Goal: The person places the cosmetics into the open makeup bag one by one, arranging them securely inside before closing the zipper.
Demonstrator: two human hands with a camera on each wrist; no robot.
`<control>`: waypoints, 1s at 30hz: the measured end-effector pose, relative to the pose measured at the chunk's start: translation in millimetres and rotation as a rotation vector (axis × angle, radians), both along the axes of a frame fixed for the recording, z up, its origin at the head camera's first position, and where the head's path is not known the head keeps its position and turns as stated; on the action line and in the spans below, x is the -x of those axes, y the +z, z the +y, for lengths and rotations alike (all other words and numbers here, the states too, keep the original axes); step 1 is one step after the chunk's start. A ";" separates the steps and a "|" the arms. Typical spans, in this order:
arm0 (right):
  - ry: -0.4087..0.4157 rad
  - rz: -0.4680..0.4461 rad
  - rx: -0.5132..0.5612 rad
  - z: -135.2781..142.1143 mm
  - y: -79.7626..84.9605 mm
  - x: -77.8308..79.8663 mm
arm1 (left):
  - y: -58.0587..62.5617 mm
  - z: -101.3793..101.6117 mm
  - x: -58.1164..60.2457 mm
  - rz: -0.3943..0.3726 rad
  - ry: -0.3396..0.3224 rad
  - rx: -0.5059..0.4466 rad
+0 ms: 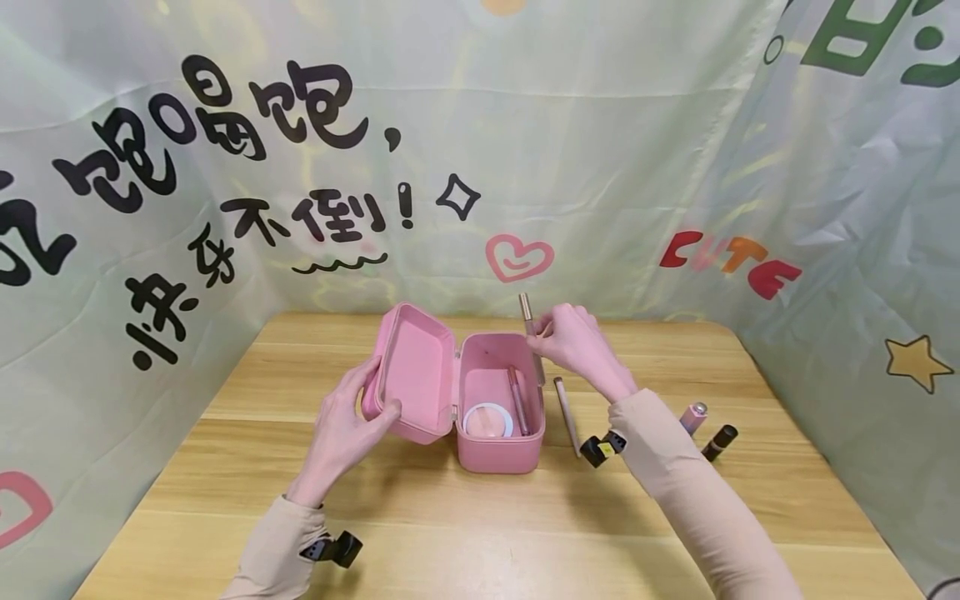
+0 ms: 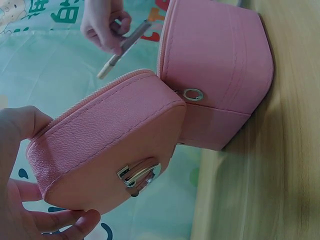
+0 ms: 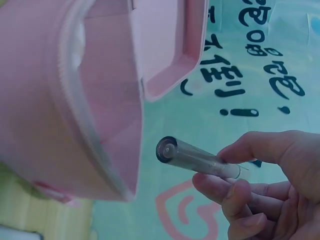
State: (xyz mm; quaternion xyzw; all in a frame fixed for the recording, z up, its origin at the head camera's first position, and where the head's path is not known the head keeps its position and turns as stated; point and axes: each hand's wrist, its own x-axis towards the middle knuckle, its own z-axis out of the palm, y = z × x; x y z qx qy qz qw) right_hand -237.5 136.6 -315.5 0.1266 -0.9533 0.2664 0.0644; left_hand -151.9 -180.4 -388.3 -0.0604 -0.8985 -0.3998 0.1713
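Note:
A pink zip-edged cosmetic case point(image 1: 498, 457) stands on the table with its lid point(image 1: 420, 375) swung out to the left. My left hand point(image 1: 347, 421) grips the outer edge of that lid, thumb on the rim; the left wrist view shows a metal buckle point(image 2: 140, 175) on the lid's top. Between thumb and fingers my right hand point(image 1: 573, 337) pinches a slim cosmetic tube point(image 3: 195, 159) with a gold-toned end, held upright over the case's right back edge. Inside the case lie a round powder compact point(image 1: 487, 421) and a slim pinkish tube point(image 1: 518, 402).
A thin pale pen-like stick point(image 1: 567, 417) lies on the wooden table point(image 1: 420, 525) right of the case. Under the right forearm's far side are a small pink-and-blue bottle point(image 1: 693, 417) and a black tube point(image 1: 720, 442). Printed cloth point(image 1: 600, 167) hangs behind and at both sides.

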 end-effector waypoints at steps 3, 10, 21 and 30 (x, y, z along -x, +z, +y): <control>0.002 -0.016 -0.002 -8.9 7.2 2.9 | -0.4 -0.3 0.6 0.007 -0.001 -0.001; 0.061 -0.083 -0.051 -29.2 21.2 14.4 | -0.8 -0.8 1.5 0.020 -0.003 0.001; 0.236 -0.303 -0.230 -56.2 20.6 40.8 | -2.9 -1.5 1.0 0.030 -0.010 0.005; 0.181 -0.569 -0.355 -73.9 14.0 63.6 | -3.6 -1.4 -0.6 0.012 0.004 0.002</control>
